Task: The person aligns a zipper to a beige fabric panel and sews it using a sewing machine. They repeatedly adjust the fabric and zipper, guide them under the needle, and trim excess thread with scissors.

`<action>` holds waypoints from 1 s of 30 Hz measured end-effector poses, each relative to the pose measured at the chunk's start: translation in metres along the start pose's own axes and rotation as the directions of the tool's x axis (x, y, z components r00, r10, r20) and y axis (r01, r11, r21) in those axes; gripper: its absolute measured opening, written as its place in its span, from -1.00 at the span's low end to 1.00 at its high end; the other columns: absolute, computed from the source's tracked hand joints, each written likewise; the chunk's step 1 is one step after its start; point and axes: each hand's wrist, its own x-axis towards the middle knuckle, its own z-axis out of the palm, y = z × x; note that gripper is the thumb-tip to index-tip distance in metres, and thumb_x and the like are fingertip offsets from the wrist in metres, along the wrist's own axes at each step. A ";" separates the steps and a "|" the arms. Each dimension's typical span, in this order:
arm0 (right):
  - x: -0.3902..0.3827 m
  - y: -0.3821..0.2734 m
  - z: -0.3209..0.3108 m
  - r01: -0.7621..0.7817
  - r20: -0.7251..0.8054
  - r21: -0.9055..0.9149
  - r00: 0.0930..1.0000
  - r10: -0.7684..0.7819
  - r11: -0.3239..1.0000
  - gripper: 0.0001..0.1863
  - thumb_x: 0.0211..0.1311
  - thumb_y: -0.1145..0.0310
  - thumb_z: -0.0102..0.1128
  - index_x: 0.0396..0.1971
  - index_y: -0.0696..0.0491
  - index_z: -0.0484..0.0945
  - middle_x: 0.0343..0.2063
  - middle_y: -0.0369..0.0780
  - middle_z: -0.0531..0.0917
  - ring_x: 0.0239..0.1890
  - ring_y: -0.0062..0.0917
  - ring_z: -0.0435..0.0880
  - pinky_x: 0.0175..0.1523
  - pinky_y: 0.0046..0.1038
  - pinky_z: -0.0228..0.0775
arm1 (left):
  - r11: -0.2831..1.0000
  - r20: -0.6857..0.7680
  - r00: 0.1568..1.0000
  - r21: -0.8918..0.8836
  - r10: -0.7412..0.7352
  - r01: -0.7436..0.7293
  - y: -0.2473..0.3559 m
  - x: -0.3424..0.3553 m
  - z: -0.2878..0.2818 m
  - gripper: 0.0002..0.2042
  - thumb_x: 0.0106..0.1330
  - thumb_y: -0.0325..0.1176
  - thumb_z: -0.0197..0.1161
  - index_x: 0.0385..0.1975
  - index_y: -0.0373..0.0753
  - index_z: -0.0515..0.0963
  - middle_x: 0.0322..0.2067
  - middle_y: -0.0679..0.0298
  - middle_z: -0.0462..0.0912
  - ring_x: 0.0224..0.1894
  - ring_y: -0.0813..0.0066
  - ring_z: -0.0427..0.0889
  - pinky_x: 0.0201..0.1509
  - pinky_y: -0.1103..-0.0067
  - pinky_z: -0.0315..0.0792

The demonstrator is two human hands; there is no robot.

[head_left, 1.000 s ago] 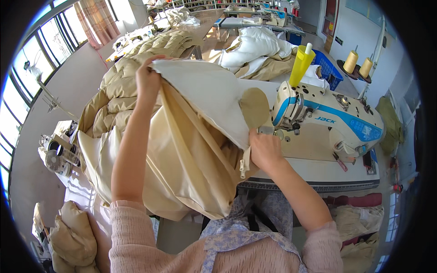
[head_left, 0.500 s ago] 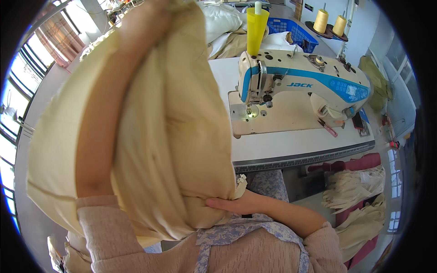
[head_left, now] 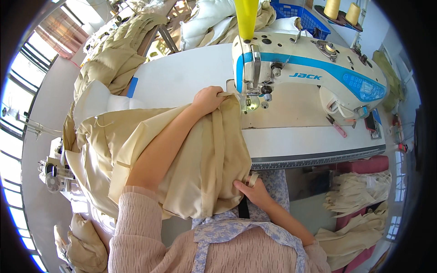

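My left hand [head_left: 210,99] is closed on the upper corner of a beige satiny garment piece [head_left: 200,164], just left of the presser foot and needle [head_left: 249,103] of a white-and-blue sewing machine [head_left: 300,68]. The fabric spreads over the table's left part and hangs over its front edge toward my body. My right hand [head_left: 252,193] grips the lower right edge of the same fabric, below the table edge, with a short pale zipper tape [head_left: 253,178] at its fingers. A white padded piece [head_left: 93,102] lies under the fabric's upper left.
Pink-handled snips [head_left: 337,127] lie right of the machine. Quilted beige pieces [head_left: 116,50] are heaped at back left, white-and-beige bundles [head_left: 205,25] behind the table, beside a blue basket [head_left: 316,25]. Cream thread cones [head_left: 332,9] stand at back right. Fabric bundles [head_left: 353,236] sit below right.
The fabric rose high with my left hand and has come down, turned beige side up, beside the needle. My right hand has moved down from near the needle to below the table edge.
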 end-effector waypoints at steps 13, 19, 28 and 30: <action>-0.020 -0.022 -0.002 -0.068 -0.091 -0.087 0.994 0.060 0.994 -0.72 0.35 0.25 0.35 -0.24 0.21 0.68 -0.46 -0.35 0.67 -0.41 -0.73 0.54 -0.30 -0.54 0.40 | 0.982 -0.149 0.974 0.114 0.170 -0.154 0.023 0.039 0.021 -0.67 0.21 0.00 0.28 -0.25 -0.14 0.64 -0.34 0.14 0.75 -0.24 0.07 0.70 -0.15 0.23 0.53; -0.026 -0.018 -0.003 -0.011 -0.044 -0.215 0.999 0.001 0.977 -0.67 0.37 0.21 0.32 -0.18 0.22 0.65 -0.47 -0.17 0.69 -0.44 -0.58 0.60 -0.30 -0.44 0.45 | 0.974 -0.183 0.958 0.092 0.222 -0.208 0.019 0.034 0.025 -0.67 0.17 -0.02 0.31 -0.26 -0.16 0.64 -0.37 0.13 0.72 -0.25 0.06 0.69 -0.13 0.23 0.53; -0.050 -0.049 -0.031 0.193 -0.134 -0.377 0.957 -0.259 0.906 -0.51 0.65 0.16 -0.30 -0.06 0.17 0.61 -0.56 -0.27 0.69 -0.55 -0.69 0.39 -0.39 -0.51 0.25 | 0.771 -0.262 0.748 0.417 0.610 -0.482 0.049 -0.094 -0.015 -0.70 0.27 -0.36 0.29 -0.02 -0.26 0.57 0.07 0.27 0.57 0.24 0.17 0.48 0.36 0.20 0.33; -0.049 -0.067 -0.032 0.179 -0.081 -0.343 0.972 -0.219 0.922 -0.54 0.64 0.19 -0.28 -0.02 0.20 0.58 -0.57 -0.24 0.68 -0.49 -0.59 0.55 -0.30 -0.47 0.38 | 0.723 -0.156 0.710 0.254 0.686 -0.642 0.058 -0.138 -0.013 -0.73 0.24 -0.39 0.33 -0.07 -0.26 0.59 -0.02 0.27 0.61 0.20 0.15 0.53 0.37 0.21 0.34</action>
